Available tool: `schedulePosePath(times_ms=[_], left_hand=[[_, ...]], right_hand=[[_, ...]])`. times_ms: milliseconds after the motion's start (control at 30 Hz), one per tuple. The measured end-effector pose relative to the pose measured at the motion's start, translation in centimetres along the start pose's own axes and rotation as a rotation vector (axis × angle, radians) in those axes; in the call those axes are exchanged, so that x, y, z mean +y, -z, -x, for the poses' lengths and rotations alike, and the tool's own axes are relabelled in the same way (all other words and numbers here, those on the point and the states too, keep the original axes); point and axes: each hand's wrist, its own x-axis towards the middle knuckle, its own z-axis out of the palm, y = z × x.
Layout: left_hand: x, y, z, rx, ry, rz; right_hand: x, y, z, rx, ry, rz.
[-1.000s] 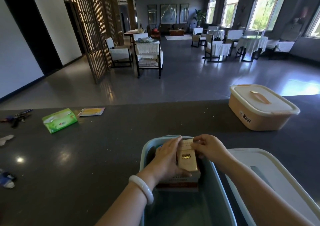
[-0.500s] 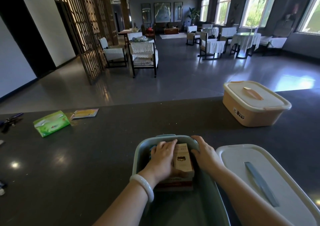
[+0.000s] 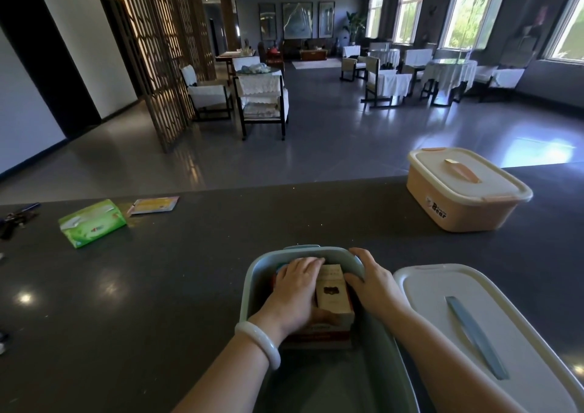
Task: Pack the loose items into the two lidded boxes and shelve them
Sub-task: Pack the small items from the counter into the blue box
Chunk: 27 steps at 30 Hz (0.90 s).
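Both hands have lowered the tan carton [image 3: 333,295] into the far end of the blue-grey box [image 3: 249,286] at the counter's [image 3: 158,286] near edge. Left hand [image 3: 294,295] lies flat alongside the carton. Right hand [image 3: 373,283] has its thumb against the carton; its grip cannot be determined.

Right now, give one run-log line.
stage: packing | left hand, right hand: flank brown carton in blue box | lid: off, beside it | peach box: lidded | green tissue pack: loose

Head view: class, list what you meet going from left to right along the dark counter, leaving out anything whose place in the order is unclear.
In order: keys → green tissue pack → yellow packet → left hand → small carton → right hand → white lid.
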Motion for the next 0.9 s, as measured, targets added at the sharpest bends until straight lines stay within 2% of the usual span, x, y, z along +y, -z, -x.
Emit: schedulePosePath(times_ms=[167,900], left_hand=[[-0.13,-0.16,-0.23,0.037,-0.019,-0.007],[-0.41,0.19,-0.14,0.009,-0.041,-0.060]], right_hand=[[0.01,0.03,-0.07,-0.007,-0.008,0.000],[0.01,-0.12,-0.22,-0.018,-0.035,0.054]])
